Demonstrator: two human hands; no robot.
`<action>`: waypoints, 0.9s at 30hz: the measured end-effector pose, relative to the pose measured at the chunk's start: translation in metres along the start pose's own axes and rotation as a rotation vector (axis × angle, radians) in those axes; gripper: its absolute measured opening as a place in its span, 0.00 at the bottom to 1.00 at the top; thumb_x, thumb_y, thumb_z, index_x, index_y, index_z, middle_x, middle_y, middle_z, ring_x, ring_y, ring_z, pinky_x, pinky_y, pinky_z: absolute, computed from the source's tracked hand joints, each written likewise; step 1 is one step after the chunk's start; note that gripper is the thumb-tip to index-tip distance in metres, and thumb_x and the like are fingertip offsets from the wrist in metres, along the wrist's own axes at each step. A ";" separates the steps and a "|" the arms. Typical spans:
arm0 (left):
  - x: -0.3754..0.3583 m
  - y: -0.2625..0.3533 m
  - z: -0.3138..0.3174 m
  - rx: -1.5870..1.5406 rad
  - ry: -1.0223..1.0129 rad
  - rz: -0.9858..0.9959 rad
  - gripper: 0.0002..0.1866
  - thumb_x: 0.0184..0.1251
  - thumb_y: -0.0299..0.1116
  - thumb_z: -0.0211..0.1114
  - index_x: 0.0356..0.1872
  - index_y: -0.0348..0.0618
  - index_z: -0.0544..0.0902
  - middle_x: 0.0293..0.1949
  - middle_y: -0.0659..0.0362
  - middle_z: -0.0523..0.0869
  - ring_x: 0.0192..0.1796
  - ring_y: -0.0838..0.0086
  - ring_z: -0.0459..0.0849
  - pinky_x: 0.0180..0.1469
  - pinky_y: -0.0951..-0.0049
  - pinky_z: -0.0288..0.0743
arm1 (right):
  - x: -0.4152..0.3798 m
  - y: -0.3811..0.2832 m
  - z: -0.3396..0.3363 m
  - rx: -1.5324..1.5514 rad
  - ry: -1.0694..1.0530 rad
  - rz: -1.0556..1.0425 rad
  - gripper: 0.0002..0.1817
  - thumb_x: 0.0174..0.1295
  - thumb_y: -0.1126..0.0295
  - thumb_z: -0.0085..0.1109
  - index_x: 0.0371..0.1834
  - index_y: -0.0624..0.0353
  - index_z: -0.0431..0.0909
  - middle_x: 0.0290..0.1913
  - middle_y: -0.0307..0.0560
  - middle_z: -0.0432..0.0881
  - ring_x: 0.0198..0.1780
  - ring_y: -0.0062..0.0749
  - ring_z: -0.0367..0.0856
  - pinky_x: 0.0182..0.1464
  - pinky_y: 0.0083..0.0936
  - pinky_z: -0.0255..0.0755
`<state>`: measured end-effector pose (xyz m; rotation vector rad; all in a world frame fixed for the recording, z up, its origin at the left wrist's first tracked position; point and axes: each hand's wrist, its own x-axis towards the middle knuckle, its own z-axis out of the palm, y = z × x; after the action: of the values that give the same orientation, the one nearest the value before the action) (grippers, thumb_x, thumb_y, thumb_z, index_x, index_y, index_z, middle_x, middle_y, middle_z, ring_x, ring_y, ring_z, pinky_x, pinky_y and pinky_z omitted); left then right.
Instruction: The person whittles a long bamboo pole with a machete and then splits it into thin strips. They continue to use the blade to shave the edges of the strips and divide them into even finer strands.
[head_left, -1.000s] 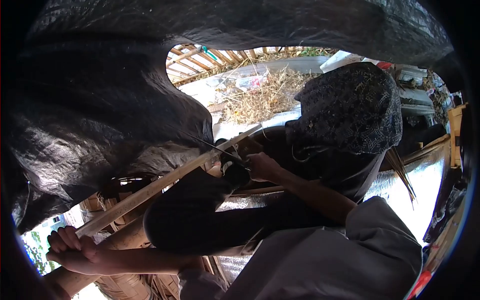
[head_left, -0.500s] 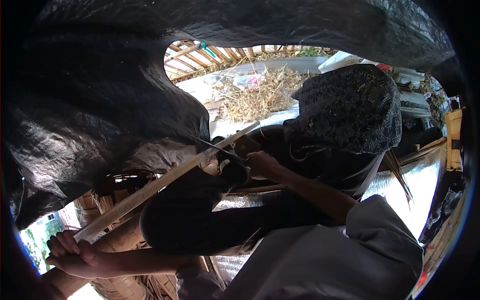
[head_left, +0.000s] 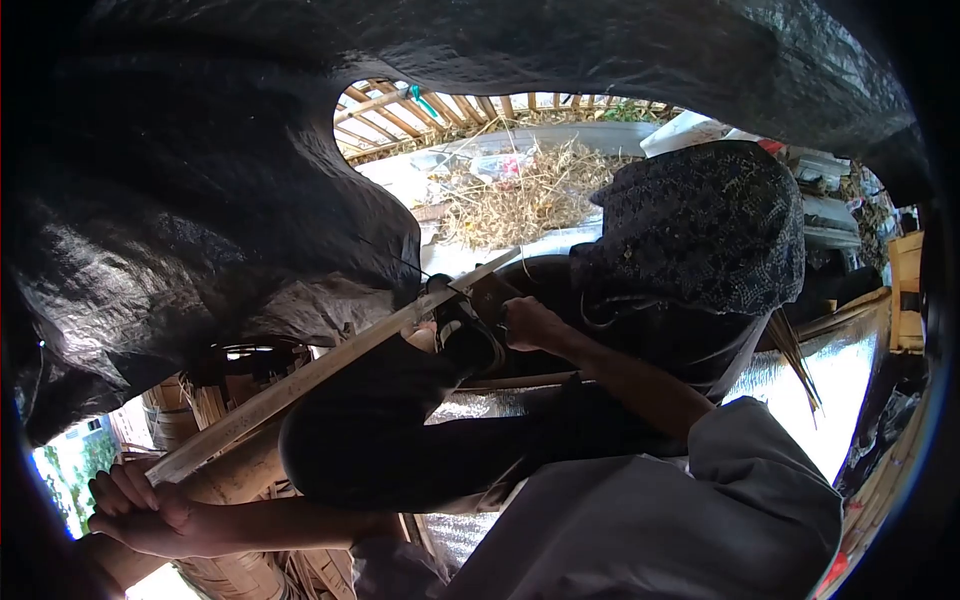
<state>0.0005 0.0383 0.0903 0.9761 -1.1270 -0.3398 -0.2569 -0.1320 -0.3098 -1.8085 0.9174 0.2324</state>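
My left hand is closed around the near end of a long, pale split-bamboo strip at the lower left. The strip slants up to the right across my dark-trousered leg. Near its far end, my right hand is closed on the handle of a thin, dark-bladed knife. The blade lies across the strip; shadow hides much of it and most of the handle. A dark shoe shows just below the blade.
A thick bamboo pole runs beneath the strip. Black plastic sheeting hangs at left and overhead. Dry straw lies beyond, before a bamboo slat fence. A dark floral-patterned cloth is at the right.
My right hand and the knife have shifted slightly to the right, towards the strip's far end. My left hand keeps its grip on the strip's near end.
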 end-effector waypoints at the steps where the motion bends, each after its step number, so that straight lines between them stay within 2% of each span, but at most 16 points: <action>1: -0.002 0.003 -0.001 0.006 0.002 -0.006 0.21 0.72 0.45 0.35 0.17 0.49 0.55 0.18 0.65 0.51 0.19 0.80 0.48 0.17 0.81 0.43 | -0.002 0.006 0.004 0.002 -0.008 0.000 0.11 0.42 0.71 0.54 0.30 0.63 0.79 0.33 0.60 0.80 0.39 0.52 0.79 0.41 0.39 0.76; 4: -0.005 0.006 0.013 0.051 0.062 -0.008 0.21 0.72 0.45 0.34 0.17 0.49 0.54 0.18 0.65 0.50 0.19 0.80 0.47 0.18 0.81 0.43 | 0.001 0.049 0.012 0.026 0.126 0.081 0.12 0.42 0.70 0.56 0.30 0.64 0.79 0.33 0.61 0.80 0.38 0.51 0.80 0.41 0.38 0.76; 6: -0.002 -0.007 0.055 0.497 0.616 0.166 0.21 0.72 0.45 0.35 0.17 0.48 0.55 0.17 0.65 0.51 0.18 0.80 0.47 0.18 0.82 0.43 | 0.000 0.080 0.009 -0.039 0.021 0.255 0.12 0.43 0.69 0.58 0.30 0.63 0.79 0.35 0.60 0.80 0.43 0.51 0.78 0.44 0.38 0.75; 7: 0.000 -0.003 0.045 0.488 0.609 0.170 0.21 0.72 0.45 0.35 0.17 0.48 0.55 0.17 0.65 0.51 0.18 0.80 0.47 0.18 0.82 0.43 | 0.002 0.087 0.009 -0.033 0.031 0.256 0.12 0.43 0.69 0.58 0.30 0.63 0.79 0.35 0.60 0.80 0.43 0.51 0.78 0.44 0.38 0.75; 9: 0.004 0.005 0.014 0.013 0.019 0.029 0.21 0.71 0.45 0.38 0.18 0.49 0.56 0.17 0.66 0.51 0.18 0.80 0.47 0.18 0.83 0.44 | 0.005 0.089 0.005 0.003 0.020 0.374 0.12 0.43 0.70 0.57 0.30 0.64 0.79 0.35 0.61 0.80 0.42 0.51 0.79 0.42 0.38 0.76; 13: 0.009 0.006 0.013 -0.195 -0.052 -0.083 0.20 0.70 0.45 0.40 0.18 0.49 0.55 0.17 0.66 0.51 0.18 0.80 0.47 0.18 0.82 0.44 | 0.016 0.067 0.016 -0.033 0.055 0.313 0.12 0.42 0.70 0.57 0.30 0.66 0.79 0.35 0.61 0.80 0.42 0.51 0.79 0.42 0.38 0.76; 15: 0.008 -0.009 0.051 0.652 0.708 0.251 0.20 0.69 0.44 0.44 0.17 0.50 0.54 0.17 0.66 0.51 0.18 0.80 0.46 0.19 0.80 0.43 | 0.021 0.054 0.016 -0.253 -0.070 -0.137 0.13 0.41 0.71 0.57 0.30 0.67 0.78 0.34 0.64 0.79 0.39 0.51 0.80 0.42 0.38 0.76; 16: 0.006 -0.004 0.038 0.654 0.707 0.244 0.20 0.69 0.44 0.44 0.17 0.50 0.54 0.17 0.66 0.51 0.18 0.80 0.46 0.19 0.80 0.43 | 0.018 0.048 0.017 -0.250 -0.075 -0.133 0.13 0.41 0.71 0.57 0.30 0.67 0.78 0.34 0.64 0.79 0.39 0.51 0.80 0.42 0.38 0.76; 18: 0.005 0.008 0.021 -0.244 0.012 -0.060 0.19 0.66 0.42 0.49 0.18 0.49 0.56 0.17 0.66 0.52 0.18 0.81 0.48 0.18 0.80 0.44 | 0.008 0.029 0.011 -0.009 0.028 0.063 0.13 0.42 0.69 0.57 0.30 0.67 0.78 0.31 0.61 0.80 0.38 0.50 0.80 0.41 0.39 0.76; 19: -0.003 0.010 0.015 -0.238 0.011 -0.059 0.19 0.66 0.42 0.49 0.18 0.49 0.56 0.17 0.66 0.52 0.18 0.81 0.48 0.18 0.80 0.44 | 0.013 0.042 0.021 -0.007 0.026 0.058 0.13 0.42 0.69 0.57 0.30 0.67 0.78 0.31 0.61 0.80 0.38 0.50 0.80 0.41 0.39 0.76; 21: -0.008 -0.003 0.055 0.487 0.660 0.307 0.18 0.65 0.40 0.51 0.18 0.49 0.57 0.18 0.66 0.53 0.18 0.81 0.48 0.18 0.80 0.43 | 0.021 0.088 0.040 -0.190 0.176 0.082 0.13 0.42 0.67 0.58 0.27 0.66 0.78 0.29 0.60 0.80 0.37 0.48 0.81 0.40 0.37 0.76; 22: -0.009 0.007 0.044 0.483 0.658 0.310 0.18 0.65 0.40 0.51 0.18 0.49 0.57 0.18 0.66 0.53 0.18 0.81 0.48 0.18 0.80 0.43 | 0.012 0.102 0.032 -0.189 0.181 0.082 0.13 0.42 0.67 0.58 0.27 0.66 0.78 0.29 0.60 0.80 0.37 0.48 0.81 0.40 0.37 0.76; 24: -0.008 0.034 0.017 -0.291 -0.050 0.032 0.16 0.65 0.39 0.50 0.19 0.48 0.58 0.18 0.66 0.54 0.18 0.81 0.49 0.18 0.81 0.43 | 0.003 0.119 0.017 -0.228 0.029 0.202 0.13 0.41 0.65 0.61 0.24 0.65 0.79 0.27 0.59 0.80 0.36 0.45 0.82 0.37 0.35 0.76; 25: -0.015 0.034 0.011 0.442 0.233 0.296 0.16 0.65 0.39 0.49 0.19 0.48 0.58 0.18 0.66 0.55 0.18 0.81 0.49 0.18 0.81 0.43 | 0.005 0.117 0.018 -0.224 0.032 0.203 0.13 0.41 0.65 0.61 0.24 0.65 0.79 0.27 0.59 0.80 0.36 0.45 0.82 0.37 0.35 0.76; 26: -0.014 0.039 0.002 0.442 0.239 0.292 0.16 0.65 0.39 0.49 0.19 0.48 0.58 0.18 0.66 0.55 0.18 0.81 0.49 0.18 0.81 0.43 | 0.006 0.114 0.019 -0.029 0.008 0.153 0.13 0.39 0.66 0.61 0.22 0.66 0.79 0.26 0.60 0.80 0.35 0.44 0.82 0.35 0.34 0.76; 27: -0.007 0.043 0.003 0.075 0.093 0.136 0.17 0.65 0.39 0.49 0.19 0.48 0.58 0.18 0.66 0.54 0.18 0.81 0.49 0.18 0.81 0.43 | 0.007 0.112 0.018 0.158 -0.018 0.100 0.12 0.38 0.67 0.61 0.21 0.67 0.79 0.26 0.60 0.80 0.35 0.43 0.83 0.34 0.33 0.76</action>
<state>-0.0152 0.0660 0.1202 0.9659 -1.1211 -0.1422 -0.3232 -0.1376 -0.4017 -1.6148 0.9873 0.2320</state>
